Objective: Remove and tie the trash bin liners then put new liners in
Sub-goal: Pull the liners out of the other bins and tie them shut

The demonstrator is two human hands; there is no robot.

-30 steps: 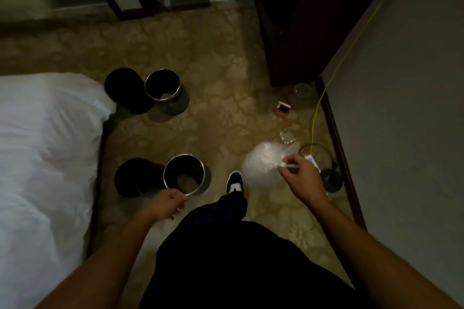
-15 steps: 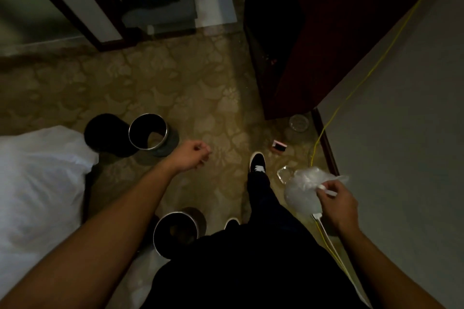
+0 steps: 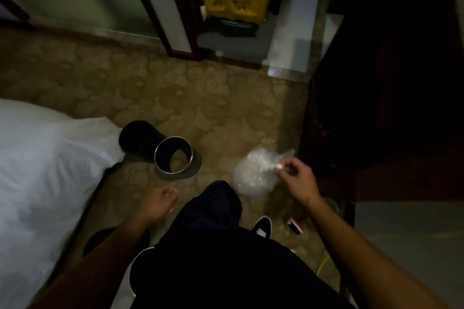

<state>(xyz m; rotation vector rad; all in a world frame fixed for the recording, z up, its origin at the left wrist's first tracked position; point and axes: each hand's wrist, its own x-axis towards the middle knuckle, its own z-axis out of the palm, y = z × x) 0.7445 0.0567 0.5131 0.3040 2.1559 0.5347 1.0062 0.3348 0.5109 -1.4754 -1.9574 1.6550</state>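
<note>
Your right hand (image 3: 297, 180) pinches the gathered neck of the clear liner (image 3: 251, 175), hanging just right of the steel bin (image 3: 175, 162) on the floor; left hand (image 3: 160, 202) loosely curled, empty. Tying seems next: bring both hands to that neck

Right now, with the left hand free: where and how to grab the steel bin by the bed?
Probably the near rim of the steel bin, thumb outside, fingers inside, coming down from your side. It stands upright, mouth open, walls smooth and round; a black cylinder crowds its far-left side. The left hand holds nothing; the right hand pinches the clear bag.
</note>
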